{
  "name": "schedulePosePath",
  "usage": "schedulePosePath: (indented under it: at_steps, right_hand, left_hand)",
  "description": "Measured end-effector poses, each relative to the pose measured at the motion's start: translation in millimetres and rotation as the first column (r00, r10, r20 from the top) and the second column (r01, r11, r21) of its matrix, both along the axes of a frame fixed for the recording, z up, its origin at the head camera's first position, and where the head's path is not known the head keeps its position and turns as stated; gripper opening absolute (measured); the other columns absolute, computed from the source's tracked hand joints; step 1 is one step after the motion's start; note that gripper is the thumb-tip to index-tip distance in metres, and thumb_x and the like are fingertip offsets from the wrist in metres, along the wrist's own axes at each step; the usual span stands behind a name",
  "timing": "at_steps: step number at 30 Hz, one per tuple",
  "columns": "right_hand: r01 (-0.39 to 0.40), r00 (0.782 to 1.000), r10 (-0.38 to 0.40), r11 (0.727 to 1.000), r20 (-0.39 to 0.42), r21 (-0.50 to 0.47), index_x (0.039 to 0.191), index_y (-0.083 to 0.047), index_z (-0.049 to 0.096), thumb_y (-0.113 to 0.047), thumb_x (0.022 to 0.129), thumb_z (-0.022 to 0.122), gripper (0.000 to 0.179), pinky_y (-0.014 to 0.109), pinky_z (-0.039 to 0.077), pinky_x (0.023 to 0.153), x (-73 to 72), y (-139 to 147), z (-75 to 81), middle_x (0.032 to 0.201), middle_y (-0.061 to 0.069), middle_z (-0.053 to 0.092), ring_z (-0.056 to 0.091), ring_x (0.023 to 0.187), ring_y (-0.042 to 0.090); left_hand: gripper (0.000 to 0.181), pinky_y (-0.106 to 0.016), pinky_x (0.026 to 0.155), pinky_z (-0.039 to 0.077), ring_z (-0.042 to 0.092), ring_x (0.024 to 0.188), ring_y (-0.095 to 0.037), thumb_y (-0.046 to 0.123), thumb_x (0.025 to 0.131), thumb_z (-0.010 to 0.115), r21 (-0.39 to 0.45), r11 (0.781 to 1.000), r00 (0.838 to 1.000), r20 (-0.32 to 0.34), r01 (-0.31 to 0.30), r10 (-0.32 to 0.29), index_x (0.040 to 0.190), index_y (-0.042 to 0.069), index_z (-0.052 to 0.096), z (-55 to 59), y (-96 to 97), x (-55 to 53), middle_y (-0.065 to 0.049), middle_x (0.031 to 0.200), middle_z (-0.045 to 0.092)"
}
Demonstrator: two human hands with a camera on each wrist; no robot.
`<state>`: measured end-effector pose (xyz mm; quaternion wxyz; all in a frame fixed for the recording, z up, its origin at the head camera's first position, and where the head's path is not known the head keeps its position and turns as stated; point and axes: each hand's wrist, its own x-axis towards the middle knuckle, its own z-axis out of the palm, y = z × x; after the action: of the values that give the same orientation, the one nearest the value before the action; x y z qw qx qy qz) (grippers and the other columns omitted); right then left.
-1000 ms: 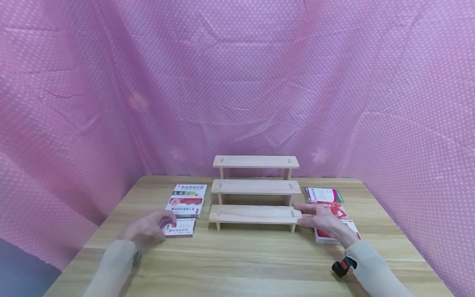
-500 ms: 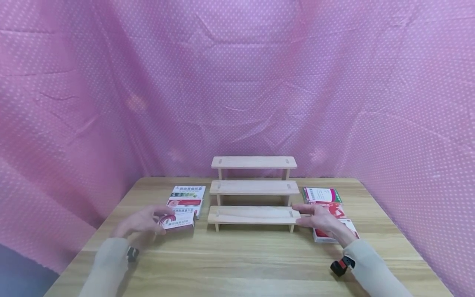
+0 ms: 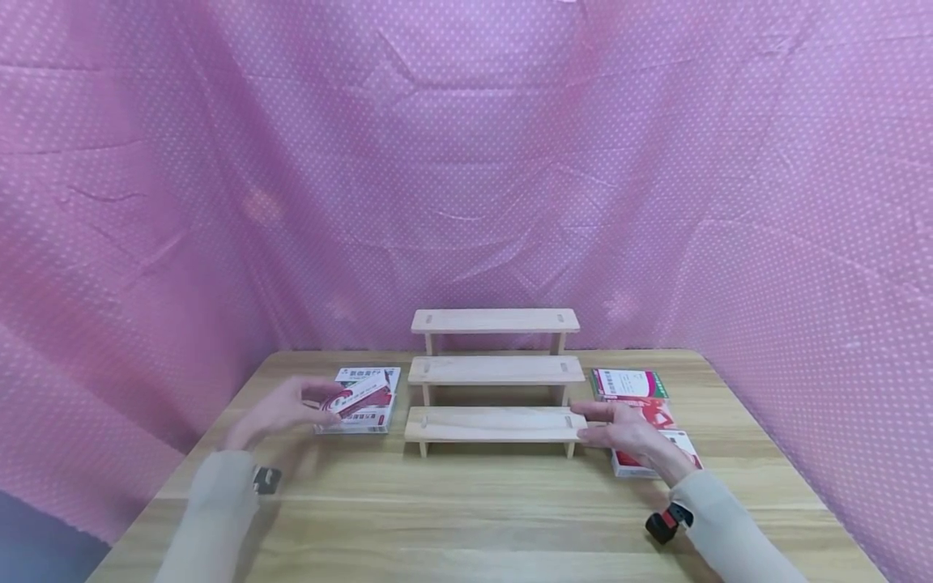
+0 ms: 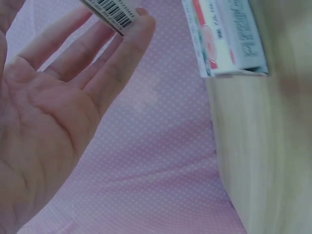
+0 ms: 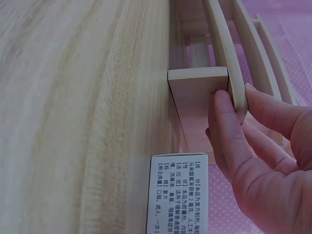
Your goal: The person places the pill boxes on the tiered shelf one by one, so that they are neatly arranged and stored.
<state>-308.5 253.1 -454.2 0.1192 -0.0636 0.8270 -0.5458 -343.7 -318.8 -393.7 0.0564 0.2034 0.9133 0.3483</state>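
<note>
My left hand pinches a white and dark-red medicine box between thumb and fingers. The box tilts in the air over other medicine boxes at the left of the table. Its barcode end shows at the fingertips in the left wrist view. At the other side, my right hand grips the right end of the lowest board on a three-step wooden stand. In the right wrist view the thumb lies on top of that board and the fingers lie under it.
Flat medicine boxes lie left of the stand. To its right, a green and magenta box, a red box and a white and red box form a column, partly behind my right hand. Pink dotted cloth hangs behind the wooden table.
My left hand has lifted the medicine box off the table, moved it away from me over the other boxes and tilted it. My right hand keeps its grip on the stand.
</note>
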Motion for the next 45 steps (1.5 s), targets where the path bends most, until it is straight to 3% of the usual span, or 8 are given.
schedulePosePath:
  at_steps: [9,15,20,26,31,36,41,45]
  right_hand:
    - [-0.023,1.000,0.023,1.000,-0.012,0.010,0.139,-0.006,0.054,-0.014,0.086,0.074,0.057,0.027,0.057,0.084,-0.6,1.6,1.8,0.141,0.023,0.051,0.061,0.103,0.018]
    - [-0.039,0.999,0.039,0.999,-0.011,-0.015,0.140,-0.005,0.053,-0.013,0.086,0.074,0.058,0.029,0.058,0.083,0.6,3.0,0.3,0.140,0.024,0.051,0.062,0.101,0.018]
    - [-0.052,0.998,0.051,0.998,-0.024,-0.019,0.140,-0.003,0.053,-0.013,0.087,0.073,0.057,0.025,0.057,0.083,1.9,4.6,0.0,0.139,0.023,0.053,0.061,0.103,0.017]
    - [-0.035,0.999,0.034,0.999,-0.004,-0.019,0.139,-0.005,0.054,-0.013,0.086,0.074,0.058,0.030,0.059,0.083,3.1,4.2,-0.3,0.141,0.024,0.051,0.063,0.100,0.018]
    - [-0.023,1.000,0.024,0.999,-0.019,0.024,0.138,-0.009,0.056,-0.016,0.085,0.075,0.057,0.034,0.056,0.091,3.3,4.4,-0.4,0.144,0.020,0.050,0.059,0.113,0.022]
    - [-0.031,0.999,0.034,0.997,-0.042,0.065,0.137,-0.013,0.058,-0.023,0.085,0.076,0.056,0.039,0.051,0.101,3.5,5.7,-1.1,0.148,0.015,0.049,0.048,0.129,0.027]
    - [-0.048,0.998,0.050,0.998,-0.040,0.048,0.138,-0.011,0.056,-0.023,0.085,0.075,0.058,0.030,0.054,0.092,4.2,8.2,-3.0,0.147,0.017,0.049,0.054,0.121,0.023]
    - [-0.041,0.999,0.042,0.999,-0.034,0.029,0.138,-0.010,0.056,-0.020,0.085,0.076,0.058,0.029,0.056,0.089,4.8,10.7,-4.6,0.144,0.019,0.051,0.058,0.116,0.022]
  left_hand:
    - [0.063,-0.052,0.102,0.048,0.060,0.119,-0.024,0.054,0.078,0.076,0.013,0.997,0.993,-0.086,-0.077,0.078,0.130,0.021,0.063,13.6,18.4,-6.4,0.000,0.126,0.068]
    - [0.064,-0.043,0.095,0.053,0.065,0.109,-0.023,0.053,0.075,0.079,0.062,0.992,0.985,-0.130,-0.108,0.116,0.128,0.018,0.065,20.9,31.4,-8.3,-0.002,0.120,0.070]
    - [0.068,-0.036,0.088,0.054,0.065,0.100,-0.018,0.058,0.072,0.079,0.094,0.986,0.982,-0.117,-0.137,0.148,0.128,0.021,0.065,26.9,41.4,-10.9,0.000,0.121,0.070]
    - [0.071,-0.037,0.089,0.054,0.066,0.103,-0.021,0.056,0.073,0.080,0.100,0.982,0.970,-0.169,-0.160,0.175,0.128,0.015,0.065,31.8,54.6,-15.6,-0.005,0.118,0.070]
    - [0.073,-0.038,0.085,0.060,0.070,0.102,-0.027,0.050,0.073,0.082,0.153,0.977,0.968,-0.182,-0.147,0.174,0.130,0.009,0.063,33.1,69.8,-19.8,-0.013,0.120,0.069]
    - [0.067,-0.033,0.080,0.059,0.070,0.096,-0.024,0.047,0.073,0.083,0.164,0.977,0.950,-0.260,-0.133,0.173,0.127,0.010,0.065,32.4,86.3,-25.0,-0.012,0.118,0.070]
    - [0.060,-0.034,0.081,0.058,0.070,0.095,-0.022,0.040,0.075,0.083,0.167,0.977,0.933,-0.313,-0.129,0.176,0.125,0.011,0.067,32.0,105.2,-30.6,-0.011,0.117,0.071]
    - [0.064,-0.038,0.085,0.059,0.070,0.096,-0.024,0.039,0.076,0.083,0.187,0.977,0.949,-0.278,-0.101,0.152,0.129,0.009,0.063,33.1,123.3,-34.5,-0.013,0.117,0.070]
